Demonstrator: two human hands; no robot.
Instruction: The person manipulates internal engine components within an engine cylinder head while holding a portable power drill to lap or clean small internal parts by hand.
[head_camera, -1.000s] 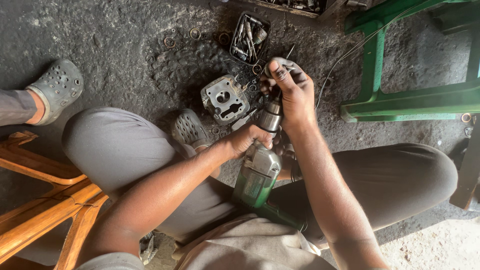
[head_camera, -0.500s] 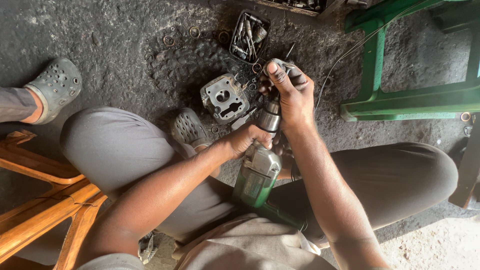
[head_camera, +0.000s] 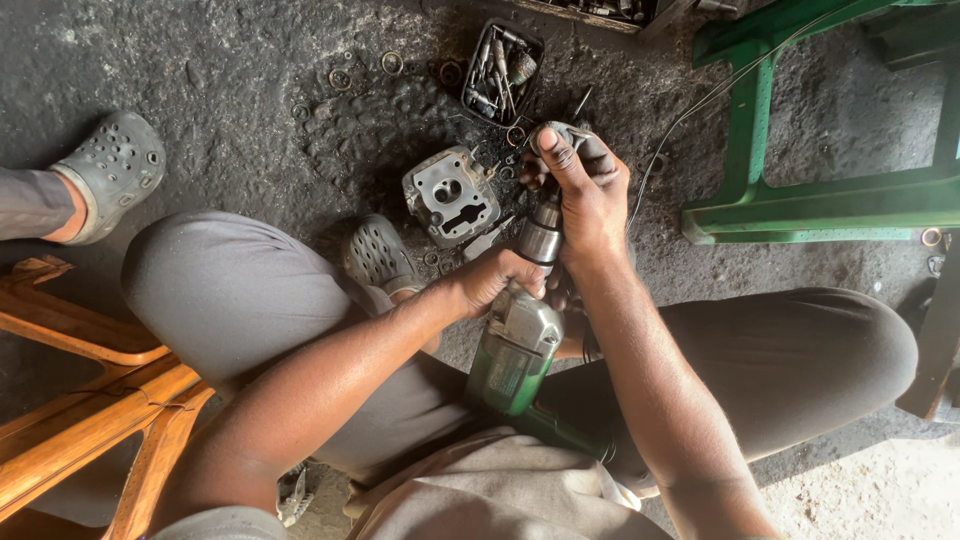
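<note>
A green and grey handheld power drill (head_camera: 515, 355) lies between the seated person's knees, its silver metal chuck (head_camera: 541, 238) pointing away from the body toward the oily ground. The left hand (head_camera: 492, 280) wraps the grey front housing just behind the chuck, fingers curled shut around the drill. The right hand (head_camera: 585, 190) is closed over the far end of the chuck, thumb stretched out along the top, pinching a small grey rag or fitting (head_camera: 580, 140) against the tip; what exactly sits under the fingers cannot be told.

Just left of the chuck, on the ground, rests a grey cast-metal engine cylinder head (head_camera: 450, 195), its flat face up with round and slotted openings. Beyond the chuck, farther from the body, stands a small black rectangular tray (head_camera: 478, 62) holding a jumble of metal bits, sockets and screws. Metal rings and washers (head_camera: 390, 63) lie scattered on the dark floor left of that tray.

Below the cylinder head, the person's own grey perforated clog (head_camera: 375, 255) shows beside the grey trouser leg. Well to the left of the drill, another grey clog (head_camera: 110, 170) on another foot rests on the floor, and a brown wooden stool frame (head_camera: 90, 400) stands near it. To the right of the drill stands a green painted metal bench frame (head_camera: 800, 200).
</note>
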